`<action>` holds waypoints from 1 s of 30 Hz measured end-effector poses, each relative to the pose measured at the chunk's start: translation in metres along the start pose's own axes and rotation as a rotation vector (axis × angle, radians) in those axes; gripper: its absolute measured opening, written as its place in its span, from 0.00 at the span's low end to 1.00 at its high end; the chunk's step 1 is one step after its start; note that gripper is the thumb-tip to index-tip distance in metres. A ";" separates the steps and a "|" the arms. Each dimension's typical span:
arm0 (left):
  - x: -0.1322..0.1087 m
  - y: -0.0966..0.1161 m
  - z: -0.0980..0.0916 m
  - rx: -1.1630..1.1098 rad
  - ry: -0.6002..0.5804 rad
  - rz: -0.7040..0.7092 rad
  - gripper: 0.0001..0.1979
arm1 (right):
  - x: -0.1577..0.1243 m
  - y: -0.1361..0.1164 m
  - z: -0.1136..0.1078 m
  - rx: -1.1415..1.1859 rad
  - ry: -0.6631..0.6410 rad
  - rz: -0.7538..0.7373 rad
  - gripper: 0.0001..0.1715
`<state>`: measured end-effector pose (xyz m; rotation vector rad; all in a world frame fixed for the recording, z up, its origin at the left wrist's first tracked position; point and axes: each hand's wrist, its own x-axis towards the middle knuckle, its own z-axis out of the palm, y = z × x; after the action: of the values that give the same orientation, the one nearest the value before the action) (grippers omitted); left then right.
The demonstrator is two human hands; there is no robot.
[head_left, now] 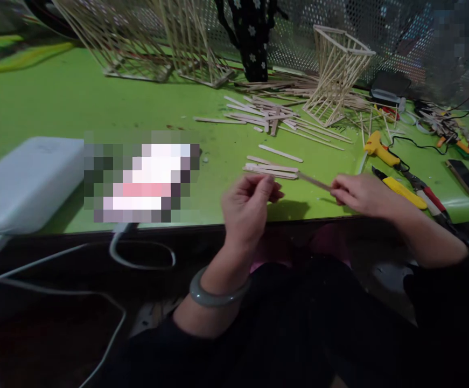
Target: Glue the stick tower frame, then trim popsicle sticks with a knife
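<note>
My right hand (357, 195) pinches one end of a flat wooden craft stick (314, 180), which points left over the green table. My left hand (245, 207), with a bangle at the wrist, has its fingers curled and thumb pressed against them; whatever may be in them is hidden. Just behind my left hand lie several craft sticks (272, 168) close together. One more loose stick (280, 153) rests a little farther back. To the right of my right hand are a yellow glue gun (380, 149) and a yellow-handled cutter (406, 191).
A stick-built tower (336, 75) stands behind a heap of craft sticks (258, 114), with larger stick frames (137, 70) farther left. A white power bank (32, 180) and a blurred-out lit device (149, 183) sit on the left. Pliers (424, 191) and a phone (466, 178) lie right.
</note>
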<state>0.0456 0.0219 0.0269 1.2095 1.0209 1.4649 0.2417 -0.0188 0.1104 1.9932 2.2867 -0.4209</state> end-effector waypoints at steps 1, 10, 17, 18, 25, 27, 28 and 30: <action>0.002 -0.001 -0.008 0.067 0.039 0.073 0.10 | 0.006 0.000 -0.003 -0.002 0.026 0.039 0.14; 0.002 -0.011 -0.032 0.699 -0.197 0.492 0.16 | 0.074 0.020 -0.001 -0.158 0.139 0.164 0.19; 0.000 -0.015 -0.028 0.767 -0.246 0.469 0.18 | 0.087 -0.023 0.004 -0.261 0.203 -0.118 0.21; -0.001 -0.015 -0.028 0.767 -0.246 0.464 0.17 | 0.088 -0.032 0.005 -0.262 0.182 -0.172 0.21; -0.001 -0.015 -0.028 0.747 -0.271 0.456 0.16 | 0.103 -0.057 0.013 -0.322 0.094 -0.198 0.19; -0.001 -0.014 -0.028 0.751 -0.274 0.462 0.16 | 0.107 -0.051 0.012 -0.315 0.091 -0.153 0.19; -0.001 -0.013 -0.028 0.757 -0.272 0.467 0.16 | 0.109 -0.048 0.012 -0.310 0.094 -0.135 0.20; -0.001 -0.012 -0.028 0.769 -0.270 0.483 0.17 | 0.113 -0.042 0.012 -0.302 0.112 -0.099 0.20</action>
<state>0.0197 0.0228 0.0102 2.2652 1.1949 1.2152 0.1823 0.0819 0.0788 1.8038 2.3527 0.0326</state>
